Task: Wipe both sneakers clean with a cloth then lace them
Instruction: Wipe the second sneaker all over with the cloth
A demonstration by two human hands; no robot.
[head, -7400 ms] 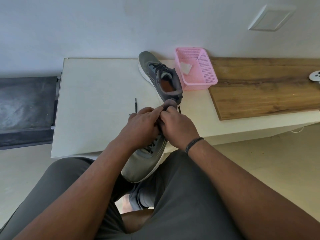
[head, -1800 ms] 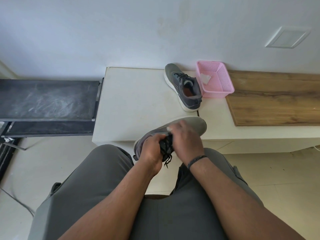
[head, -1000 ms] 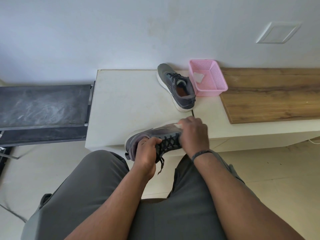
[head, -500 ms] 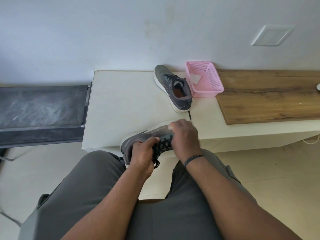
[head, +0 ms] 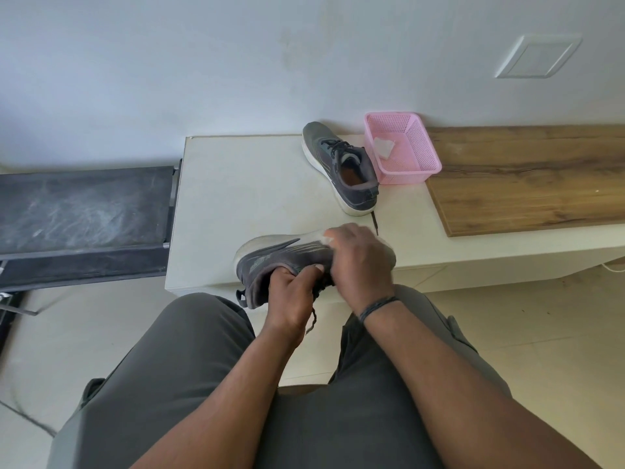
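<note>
At the near edge of the desk, the sneaker in hand lies on its side, sole facing 12 o'clock, heel toward 9 and toe toward 3. The left hand grips its collar and tongue, fingers curled in at the opening; the right hand is cupped over the forefoot, clasping it, and hides most of the lacing. A lace end dangles toward 6 o'clock below the left hand. The other sneaker stands upright at 12 o'clock from the hands, well apart, laces threaded, just beside a pink basket holding a white cloth.

The step looks like lacing, likely near its end on this shoe; whether every eyelet is filled cannot be told. Next probably calls for turning the shoe upright, drawing the lace snug, and setting it beside its mate.
</note>
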